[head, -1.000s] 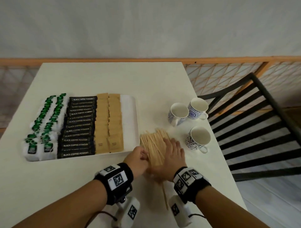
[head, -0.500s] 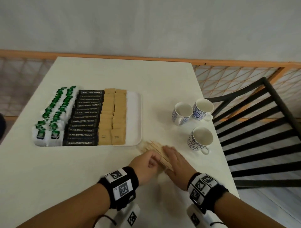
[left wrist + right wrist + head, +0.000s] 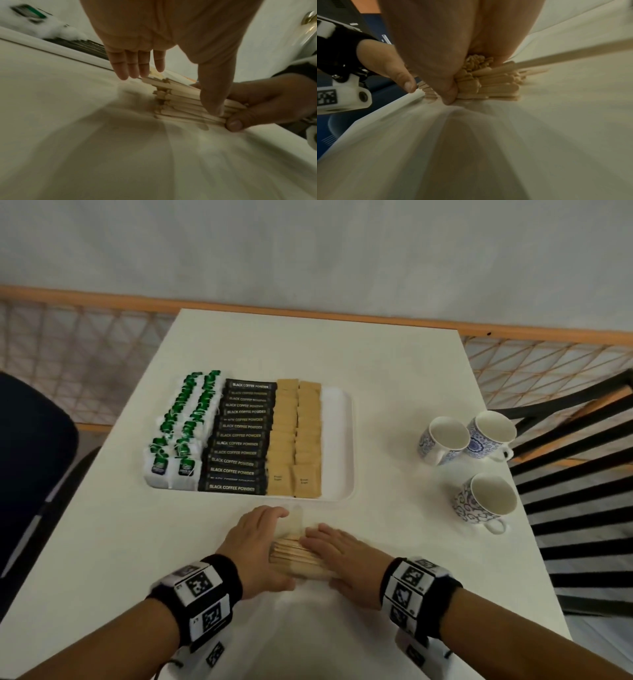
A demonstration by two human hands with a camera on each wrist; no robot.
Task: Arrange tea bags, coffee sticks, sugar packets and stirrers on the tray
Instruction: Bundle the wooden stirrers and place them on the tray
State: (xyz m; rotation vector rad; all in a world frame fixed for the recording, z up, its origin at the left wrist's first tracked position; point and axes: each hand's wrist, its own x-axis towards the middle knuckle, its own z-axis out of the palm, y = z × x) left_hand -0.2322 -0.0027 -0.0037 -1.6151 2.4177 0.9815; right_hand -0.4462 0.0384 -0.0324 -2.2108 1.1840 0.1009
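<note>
Stirrers [image 3: 297, 559] are lying bunched on the table [image 3: 102, 542] just in front of the tray [image 3: 337, 440], and in the head view the left hand [image 3: 255, 549] and the right hand [image 3: 337, 556] are flanking them, pressing the bundle together. Tea bags [image 3: 185, 426], coffee sticks [image 3: 239, 440] and sugar packets [image 3: 296, 440] are already filling the tray, leaving a bare strip at its right edge. Three cups [image 3: 479, 460] are standing well apart to the right, so nothing is blocking the short path.

Left-wrist view is showing the left fingers [image 3: 133, 65] extended, with the thumb [image 3: 212, 97] pressing down on the sticks while the right hand [image 3: 267, 102] is clasping their far end.

Right-wrist view is showing the right thumb [image 3: 447, 86] curling against the stick ends [image 3: 488, 83], which are looking uneven; one stick [image 3: 573, 54] is lying loose beyond. Squaring the ends and gathering that stray before lifting would probably be keeping the bundle from spilling.
</note>
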